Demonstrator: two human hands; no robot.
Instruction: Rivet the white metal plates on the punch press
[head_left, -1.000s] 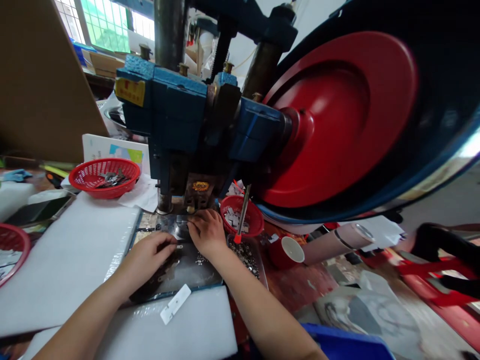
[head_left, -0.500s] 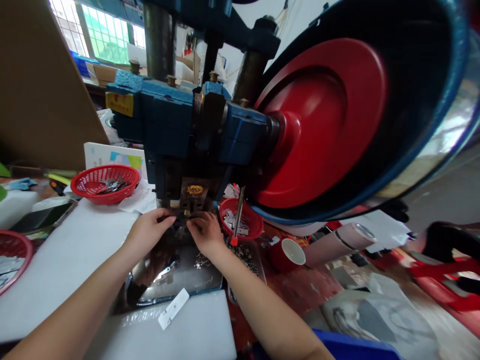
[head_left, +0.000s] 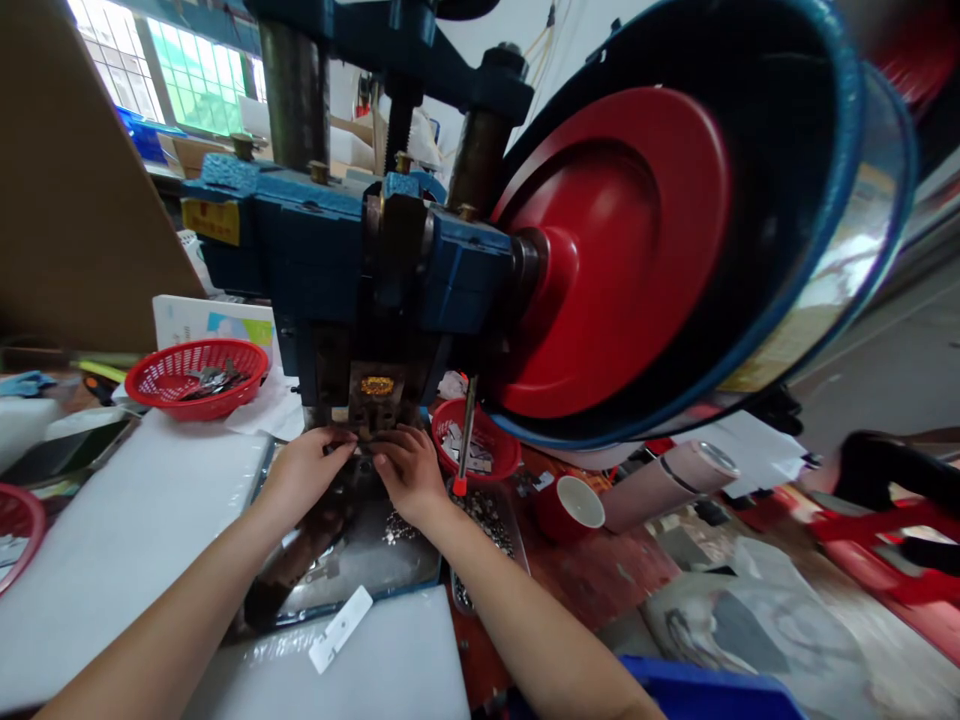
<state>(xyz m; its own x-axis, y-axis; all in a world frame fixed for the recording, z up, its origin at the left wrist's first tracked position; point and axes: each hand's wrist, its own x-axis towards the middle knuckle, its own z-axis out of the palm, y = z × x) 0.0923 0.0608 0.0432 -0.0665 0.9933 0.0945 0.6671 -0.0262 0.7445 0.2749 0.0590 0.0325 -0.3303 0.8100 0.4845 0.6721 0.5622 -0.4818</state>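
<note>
A blue punch press [head_left: 352, 270] with a big red flywheel [head_left: 622, 250] stands in front of me. Both hands are at the die area under its ram. My left hand [head_left: 304, 470] has its fingers pinched together at the die. My right hand [head_left: 405, 468] is curled beside it, fingertips meeting the left ones. Whatever small piece they hold is hidden under the fingers. Below the hands lies a shiny metal plate [head_left: 352, 560] with small metal parts on it.
A red basket [head_left: 196, 377] with metal parts sits at the left, another red basket [head_left: 487, 450] right of the die. A red-handled tool [head_left: 463, 440] stands there. A red cup [head_left: 570, 505], white foam sheets [head_left: 127, 530] and a white strip [head_left: 341, 615] lie nearby.
My left hand moved up from the metal plate to the die and joined my right hand there. The view has shifted slightly to the right.
</note>
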